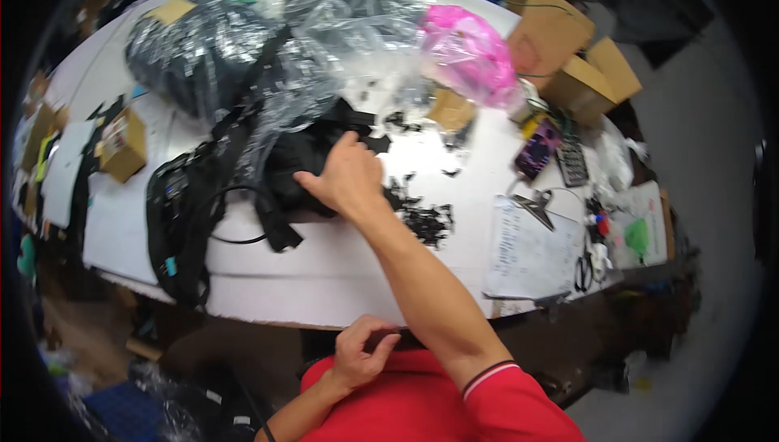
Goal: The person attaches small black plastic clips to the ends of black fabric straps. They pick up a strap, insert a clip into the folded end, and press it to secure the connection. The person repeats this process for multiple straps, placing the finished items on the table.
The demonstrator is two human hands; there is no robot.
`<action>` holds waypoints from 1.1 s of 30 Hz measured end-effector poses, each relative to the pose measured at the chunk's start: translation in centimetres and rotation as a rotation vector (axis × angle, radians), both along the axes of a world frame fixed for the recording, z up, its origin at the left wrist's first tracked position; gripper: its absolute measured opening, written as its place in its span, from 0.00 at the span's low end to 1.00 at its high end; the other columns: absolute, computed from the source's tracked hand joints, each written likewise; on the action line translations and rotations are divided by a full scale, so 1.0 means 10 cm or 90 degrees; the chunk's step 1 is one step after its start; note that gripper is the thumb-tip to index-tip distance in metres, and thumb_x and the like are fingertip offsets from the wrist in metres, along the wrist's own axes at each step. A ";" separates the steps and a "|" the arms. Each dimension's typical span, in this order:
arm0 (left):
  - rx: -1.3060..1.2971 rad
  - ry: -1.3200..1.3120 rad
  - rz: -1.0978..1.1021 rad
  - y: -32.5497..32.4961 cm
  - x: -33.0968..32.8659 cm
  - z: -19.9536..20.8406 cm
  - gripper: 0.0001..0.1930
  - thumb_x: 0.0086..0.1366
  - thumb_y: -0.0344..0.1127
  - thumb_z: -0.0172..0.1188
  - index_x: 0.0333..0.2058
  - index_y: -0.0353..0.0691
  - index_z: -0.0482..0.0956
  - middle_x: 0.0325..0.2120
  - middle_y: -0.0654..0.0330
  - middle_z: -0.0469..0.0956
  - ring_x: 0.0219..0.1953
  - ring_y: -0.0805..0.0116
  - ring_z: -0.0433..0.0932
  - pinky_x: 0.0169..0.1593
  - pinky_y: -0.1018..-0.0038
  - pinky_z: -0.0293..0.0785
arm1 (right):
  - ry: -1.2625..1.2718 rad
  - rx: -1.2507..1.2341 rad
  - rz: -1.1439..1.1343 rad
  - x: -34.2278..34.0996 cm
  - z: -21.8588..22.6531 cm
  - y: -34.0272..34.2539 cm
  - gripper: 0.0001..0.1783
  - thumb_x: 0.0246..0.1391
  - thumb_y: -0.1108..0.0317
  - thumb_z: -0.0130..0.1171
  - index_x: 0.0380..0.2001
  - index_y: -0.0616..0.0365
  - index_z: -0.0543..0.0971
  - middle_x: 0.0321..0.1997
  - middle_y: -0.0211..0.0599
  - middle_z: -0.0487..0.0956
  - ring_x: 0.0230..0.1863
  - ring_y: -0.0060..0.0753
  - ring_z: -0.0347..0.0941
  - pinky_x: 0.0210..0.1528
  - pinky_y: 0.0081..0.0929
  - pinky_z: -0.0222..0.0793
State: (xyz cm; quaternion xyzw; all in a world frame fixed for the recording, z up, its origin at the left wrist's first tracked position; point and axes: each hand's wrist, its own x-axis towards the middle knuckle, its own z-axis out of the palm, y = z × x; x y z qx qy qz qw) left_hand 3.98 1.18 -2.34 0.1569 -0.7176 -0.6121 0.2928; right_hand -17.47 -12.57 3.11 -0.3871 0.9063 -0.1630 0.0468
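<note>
My right hand (350,176) reaches over the table onto a black fabric bundle (296,158) with straps. Its fingers bend down over the fabric, and the thumb sticks out to the left across it. Part of the fingers is hidden. Close to my red shirt, off the table's front edge, my left hand (363,353) is loosely curled, thumb near forefinger, with nothing visible in it. A black padded strap piece (174,223) with a thin loop lies left of the bundle. Small black scraps (426,221) are scattered just right of my right hand.
Large clear plastic bags (203,56) of dark goods and a pink plastic bag (469,52) fill the far side. Open cardboard boxes (596,81) stand at the far right. A clipboard with paper (531,251), scissors (583,270) and a phone (538,150) lie right. A small box (123,146) stands left.
</note>
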 end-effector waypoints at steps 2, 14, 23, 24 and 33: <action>0.002 0.019 0.000 -0.04 -0.01 0.01 0.07 0.59 0.24 0.68 0.37 0.36 0.81 0.30 0.56 0.81 0.27 0.67 0.80 0.32 0.75 0.75 | -0.160 -0.008 -0.023 -0.12 -0.03 -0.09 0.52 0.38 0.40 0.75 0.50 0.78 0.67 0.41 0.60 0.81 0.46 0.56 0.81 0.47 0.41 0.77; 0.063 -0.023 -0.071 -0.15 -0.13 0.03 0.03 0.63 0.24 0.65 0.35 0.34 0.80 0.26 0.60 0.79 0.21 0.77 0.72 0.26 0.79 0.68 | -0.216 -0.176 -0.053 -0.57 0.23 -0.34 0.39 0.35 0.64 0.78 0.47 0.78 0.71 0.42 0.67 0.80 0.46 0.60 0.81 0.52 0.43 0.76; 0.313 0.006 -0.016 -0.41 -0.12 0.01 0.04 0.68 0.27 0.61 0.40 0.33 0.80 0.30 0.64 0.80 0.32 0.79 0.77 0.38 0.81 0.72 | -0.466 -0.167 0.191 -0.95 1.53 0.14 0.35 0.53 0.66 0.70 0.62 0.68 0.70 0.45 0.40 0.81 0.38 0.23 0.79 0.39 0.22 0.78; 0.354 0.029 -0.023 -0.45 -0.18 0.03 0.05 0.69 0.27 0.60 0.41 0.33 0.79 0.32 0.63 0.80 0.34 0.78 0.77 0.40 0.81 0.72 | -0.483 -0.160 0.203 -0.97 1.69 0.27 0.32 0.54 0.67 0.69 0.61 0.67 0.72 0.44 0.36 0.81 0.37 0.18 0.77 0.40 0.20 0.77; 0.767 0.320 -0.235 -0.46 -1.03 0.36 0.41 0.68 0.71 0.46 0.57 0.33 0.72 0.53 0.51 0.76 0.53 0.65 0.75 0.55 0.70 0.70 | -0.326 -0.194 0.243 -0.62 1.60 1.40 0.29 0.53 0.69 0.68 0.58 0.64 0.73 0.46 0.36 0.81 0.45 0.23 0.76 0.49 0.23 0.72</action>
